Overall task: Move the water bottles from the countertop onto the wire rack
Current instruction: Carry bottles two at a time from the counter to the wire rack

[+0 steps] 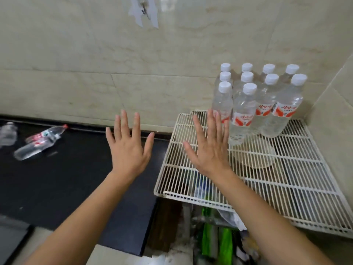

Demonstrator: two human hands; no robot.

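Plainly, I saw left hand (129, 150) and right hand (209, 150) empty, fingers (124, 121) spread; fallen bottle (38, 143) lay well left on worktop (66, 180), long axis aimed at nearer left hand.

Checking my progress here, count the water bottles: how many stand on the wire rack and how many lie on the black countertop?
White-capped bottles standing on the wire rack: 10
Bottles lying on the black countertop: 2, a red-capped bottle and a clear bottle at the left edge
Total: 12
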